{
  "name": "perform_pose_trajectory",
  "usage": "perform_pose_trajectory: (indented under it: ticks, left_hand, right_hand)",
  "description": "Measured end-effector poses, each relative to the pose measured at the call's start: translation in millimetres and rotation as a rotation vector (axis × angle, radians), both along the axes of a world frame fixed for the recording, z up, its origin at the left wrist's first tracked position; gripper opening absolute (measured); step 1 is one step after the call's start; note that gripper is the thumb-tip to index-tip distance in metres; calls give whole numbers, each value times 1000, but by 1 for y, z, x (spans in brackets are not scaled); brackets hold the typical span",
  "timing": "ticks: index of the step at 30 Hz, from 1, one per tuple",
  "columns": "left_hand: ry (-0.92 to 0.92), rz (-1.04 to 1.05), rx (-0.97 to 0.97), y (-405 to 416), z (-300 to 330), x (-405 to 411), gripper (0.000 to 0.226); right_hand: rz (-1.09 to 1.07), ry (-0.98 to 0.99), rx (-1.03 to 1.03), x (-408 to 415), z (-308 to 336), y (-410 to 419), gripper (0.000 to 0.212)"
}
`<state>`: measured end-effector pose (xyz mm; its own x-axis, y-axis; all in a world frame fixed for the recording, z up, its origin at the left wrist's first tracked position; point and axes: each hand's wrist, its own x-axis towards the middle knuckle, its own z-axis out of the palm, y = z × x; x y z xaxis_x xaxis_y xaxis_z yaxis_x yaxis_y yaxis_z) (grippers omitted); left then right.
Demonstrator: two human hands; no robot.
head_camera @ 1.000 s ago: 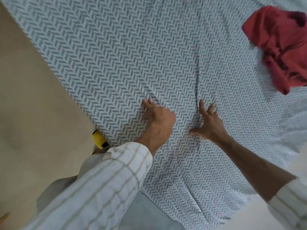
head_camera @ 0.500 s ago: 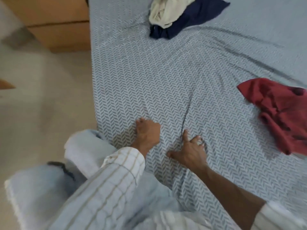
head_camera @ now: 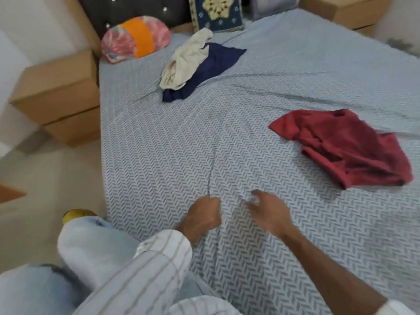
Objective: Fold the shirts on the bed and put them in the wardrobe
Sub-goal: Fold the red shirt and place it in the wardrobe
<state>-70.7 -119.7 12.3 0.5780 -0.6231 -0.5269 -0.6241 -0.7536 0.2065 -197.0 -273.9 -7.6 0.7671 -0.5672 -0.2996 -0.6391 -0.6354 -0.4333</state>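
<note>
A person leans over a bed [head_camera: 159,144] covered with a blue-grey zigzag sheet. The left hand [head_camera: 203,214] rests on the sheet near the bed's edge, fingers curled under. It sits at the end of a long crease, but the fingertips are hidden, so I cannot tell if it pinches the cloth. The right hand [head_camera: 269,211] is just beside it, and it is blurry. Its fingers look loose and spread, and it holds nothing.

The red shirt [head_camera: 345,146] lies crumpled on the right side of the bed, well apart from both hands. Farther up, a cream shirt [head_camera: 186,60] lies bunched on top of a dark blue shirt [head_camera: 216,64], hiding part of it.

At the head of the bed sit a pink and orange pillow [head_camera: 136,38] and a patterned cushion [head_camera: 217,13], cut off at the top. A wooden bedside table [head_camera: 56,87] stands left of the bed. No wardrobe is in view. A striped sleeve [head_camera: 145,269] covers the left arm.
</note>
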Motion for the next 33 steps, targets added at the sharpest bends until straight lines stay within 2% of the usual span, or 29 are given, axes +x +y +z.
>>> perform_pose_trajectory:
  ticks: [4,7,10,11,14,17,20,23,24,27,28,30,33]
  left_hand:
    - [194,-83,-58,-47,1,-25,67]
    - [227,-150,-3,-69,0,-38,58]
    - [193,-178,38,-74,-7,-38,57]
    - [192,-182,43,-74,-7,-37,58]
    - [228,-156,64,-71,-6,-30,60]
    - [305,-28,-55,-66,-6,-21,63]
    - [467,159,-291,-63,-3,-15,75]
    - [476,164,-536,-62,6,-9,83]
    - [454,177,-618,-60,13,-5,76]
    - [383,342,-904,-50,44,7,35]
    - [376,424,-974,-43,59,15,26]
    - [468,597,-1040,-32,79,33,22]
    - [605,841,-1142,-8,109,70,15]
  right_hand:
    - [-231,-84,-192,-40,-1,-93,49]
    - [-307,-12,-374,-61,-1,-146,70]
    - [-398,150,-395,-68,3,-179,84]
    - [-436,184,-380,-67,2,-187,78]
    - [-489,222,-341,-56,5,-189,36]
    - [-467,-15,-213,-37,12,-163,29]
    - [-388,-283,100,-5,19,-115,18]
    - [-291,-474,438,31,27,-67,37]
    - [-235,-525,487,45,40,-51,37]
    - [-72,-610,620,81,88,-12,8]
    - [-26,-634,670,96,100,-5,7]
    - [8,-648,745,115,117,1,6]
    - [132,-574,679,142,141,8,25]
